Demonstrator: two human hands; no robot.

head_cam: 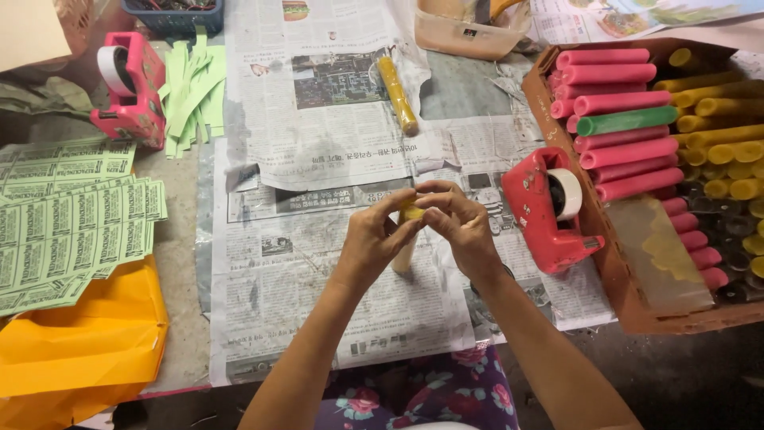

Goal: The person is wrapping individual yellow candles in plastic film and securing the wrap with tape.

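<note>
A floral-print cloth lap point(446, 390) sits closest, at the tabletop's near edge. Above it, over the spread newspaper point(318, 271) mid-tabletop, the left hand point(374, 239) and right hand point(461, 227) press together, fingertips pinching the top end of a yellow paper-wrapped cylindrical roll point(410, 213) held upright. The roll looks light and fairly stiff, its wrapper thin and easily creased, so it is best gripped around the body. A red tape dispenser point(549, 211) stands towards the right edge, beside a cardboard box of pink and yellow rolls point(637, 151).
</note>
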